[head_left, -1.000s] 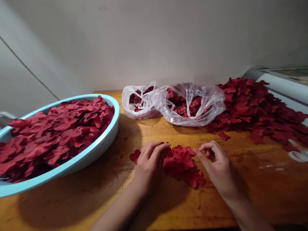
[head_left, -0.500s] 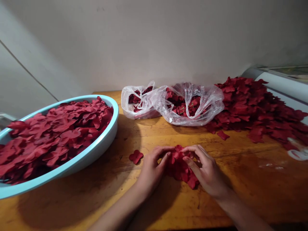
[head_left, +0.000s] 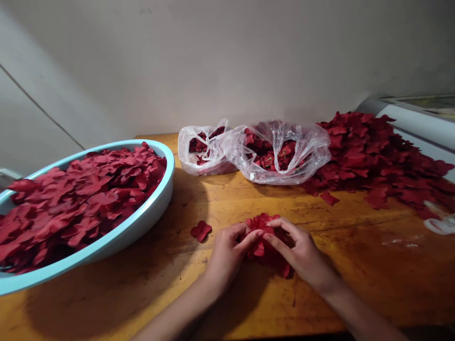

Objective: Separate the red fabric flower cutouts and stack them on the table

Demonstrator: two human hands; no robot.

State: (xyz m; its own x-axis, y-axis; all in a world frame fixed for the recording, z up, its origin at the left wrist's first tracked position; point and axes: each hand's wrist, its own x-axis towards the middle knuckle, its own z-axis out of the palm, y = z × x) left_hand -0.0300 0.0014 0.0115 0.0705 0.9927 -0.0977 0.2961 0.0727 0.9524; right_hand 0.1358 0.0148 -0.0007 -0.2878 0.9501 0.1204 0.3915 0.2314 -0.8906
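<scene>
A small heap of red fabric petals [head_left: 261, 246] lies on the wooden table in front of me, partly covered by my fingers. My left hand [head_left: 232, 246] is closed on the heap's left side, thumb and fingers pinching petals. From the right, my right hand [head_left: 295, 244] grips the same petals, its thumb tip meeting the left thumb at the middle. How many petals each hand holds is hidden. One loose four-lobed red petal piece [head_left: 201, 231] rests flat to the left of my left hand.
A light blue basin [head_left: 169, 166] full of red petals stands at left. Two clear plastic bags [head_left: 208, 166] with red pieces sit at the back. A big pile of red petals [head_left: 373, 156] spreads at back right, near a white ring [head_left: 439, 227]. The wooden table [head_left: 373, 284] lies beneath everything.
Both hands have come together over the heap and closed on its petals, drawing them inward. The loose piece at left, earlier partly behind my left hand, now shows whole.
</scene>
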